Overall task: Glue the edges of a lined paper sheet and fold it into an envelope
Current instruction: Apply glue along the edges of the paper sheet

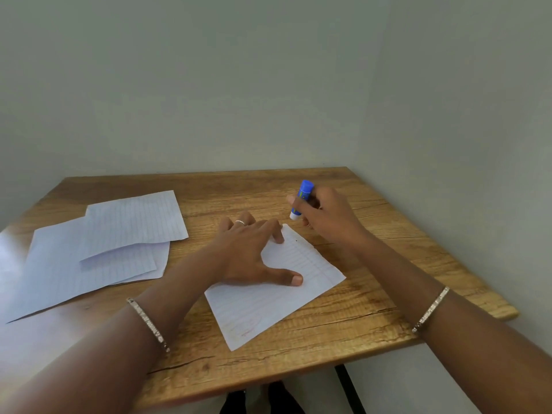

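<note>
A lined paper sheet (268, 303), folded and turned at an angle, lies on the wooden table (373, 309) in front of me. My left hand (251, 252) presses flat on its upper part, fingers spread, thumb pointing right. My right hand (325, 216) is just past the sheet's far corner and grips a blue glue stick (301, 198). The stick is tilted, its white end pointing down and hovering a little above the table beside that corner.
Several loose lined sheets (98, 249) overlap on the left half of the table. Walls close in behind and to the right of the table. The table's near edge runs below my forearms, with a dark table leg (346, 389) under it.
</note>
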A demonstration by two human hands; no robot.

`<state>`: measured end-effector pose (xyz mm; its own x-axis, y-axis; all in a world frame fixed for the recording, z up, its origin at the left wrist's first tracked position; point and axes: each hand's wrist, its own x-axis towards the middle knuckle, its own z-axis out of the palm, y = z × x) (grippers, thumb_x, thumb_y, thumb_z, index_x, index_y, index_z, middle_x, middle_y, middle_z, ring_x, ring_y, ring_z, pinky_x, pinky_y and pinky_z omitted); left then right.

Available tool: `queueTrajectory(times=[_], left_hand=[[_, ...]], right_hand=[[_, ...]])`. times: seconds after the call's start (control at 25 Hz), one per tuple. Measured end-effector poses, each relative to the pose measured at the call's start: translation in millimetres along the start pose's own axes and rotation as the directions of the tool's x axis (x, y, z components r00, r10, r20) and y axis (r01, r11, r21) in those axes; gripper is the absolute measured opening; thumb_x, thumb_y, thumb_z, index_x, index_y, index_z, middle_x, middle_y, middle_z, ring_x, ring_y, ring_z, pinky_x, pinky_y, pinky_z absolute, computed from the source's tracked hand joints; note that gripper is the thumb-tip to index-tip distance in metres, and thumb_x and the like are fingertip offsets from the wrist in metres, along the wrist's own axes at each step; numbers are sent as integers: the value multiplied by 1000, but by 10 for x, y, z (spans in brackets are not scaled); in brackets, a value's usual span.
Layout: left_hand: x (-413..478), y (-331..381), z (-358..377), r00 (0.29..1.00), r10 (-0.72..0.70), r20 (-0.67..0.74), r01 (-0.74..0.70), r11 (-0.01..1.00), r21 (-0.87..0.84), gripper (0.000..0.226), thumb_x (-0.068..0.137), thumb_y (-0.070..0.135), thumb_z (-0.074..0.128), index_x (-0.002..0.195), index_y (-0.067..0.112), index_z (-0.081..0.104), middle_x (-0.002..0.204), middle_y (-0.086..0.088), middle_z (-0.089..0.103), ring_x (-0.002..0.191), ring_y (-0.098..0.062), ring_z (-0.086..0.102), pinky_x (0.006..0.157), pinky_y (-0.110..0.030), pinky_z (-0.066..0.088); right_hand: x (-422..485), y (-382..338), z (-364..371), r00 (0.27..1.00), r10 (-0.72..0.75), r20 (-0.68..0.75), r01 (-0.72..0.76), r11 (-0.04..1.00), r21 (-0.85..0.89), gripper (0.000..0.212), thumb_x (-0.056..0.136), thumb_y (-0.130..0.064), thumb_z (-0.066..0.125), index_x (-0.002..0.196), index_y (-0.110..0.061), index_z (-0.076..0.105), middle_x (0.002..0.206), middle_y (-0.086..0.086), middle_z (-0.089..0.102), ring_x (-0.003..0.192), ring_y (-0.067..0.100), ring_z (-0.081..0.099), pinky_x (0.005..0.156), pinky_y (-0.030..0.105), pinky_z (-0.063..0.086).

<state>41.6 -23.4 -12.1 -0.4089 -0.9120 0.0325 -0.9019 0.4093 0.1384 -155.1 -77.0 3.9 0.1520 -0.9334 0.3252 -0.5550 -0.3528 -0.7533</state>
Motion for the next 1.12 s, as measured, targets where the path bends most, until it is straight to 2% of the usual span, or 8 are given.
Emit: queueTrajectory(times=[0.2, 0.28, 0.4, 0.52, 0.88, 1.12], left_hand=[[-1, -44, 84, 998, 20, -56, -21, 1000, -22, 88, 55, 105, 32, 117, 43, 40, 133, 14, 55, 125, -13, 33, 104, -44, 22], [3, -42, 79, 998, 16, -57, -17, 1000, -25, 88, 55, 105, 32, 117, 43, 40, 134, 15, 55, 126, -13, 33, 104, -45, 22], [5, -40, 83, 998, 15, -57, -17, 999, -35, 89, 55, 105, 31, 117, 43, 40, 136, 16, 54, 126, -14, 33, 103, -45, 22], [3, -43, 87, 998, 11, -55, -13, 999, -42, 90, 54, 105, 31, 118, 43, 40, 135, 15, 54, 126, -14, 32, 101, -43, 21], [6, -48, 109, 996, 8, -84, -13, 998, -63, 94, 50, 108, 28, 119, 45, 40, 135, 18, 52, 127, -12, 31, 96, -39, 14], [23, -61, 120, 996, 1, -92, -7, 998, -64, 95, 49, 109, 27, 118, 46, 40, 136, 16, 53, 126, -12, 31, 96, -39, 14]], right_hand=[[75, 26, 120, 997, -56, 48, 63, 988, -139, 29, 95, -41, 69, 94, -12, 65, 82, 13, 73, 78, 27, 73, 78, 46, 60], [91, 32, 136, 996, -79, 44, 85, 982, -169, 28, 95, -40, 68, 91, -13, 64, 80, 11, 72, 77, 26, 71, 73, 41, 56], [105, 45, 128, 993, -102, 52, 110, 973, -201, 25, 95, -40, 68, 88, -18, 60, 74, 3, 66, 67, 15, 62, 62, 27, 45], [88, 50, 131, 988, -134, 71, 147, 965, -217, 23, 96, -39, 68, 88, -20, 58, 71, -2, 62, 62, 8, 52, 60, 21, 36], [-18, 18, 81, 970, -215, 111, 239, 922, -305, 26, 97, -38, 67, 89, -17, 54, 70, -6, 54, 61, 6, 45, 59, 20, 32], [-116, 58, -2, 969, -230, 94, 248, 914, -320, 29, 96, -39, 67, 89, -11, 59, 65, -10, 49, 58, 6, 43, 57, 20, 31]])
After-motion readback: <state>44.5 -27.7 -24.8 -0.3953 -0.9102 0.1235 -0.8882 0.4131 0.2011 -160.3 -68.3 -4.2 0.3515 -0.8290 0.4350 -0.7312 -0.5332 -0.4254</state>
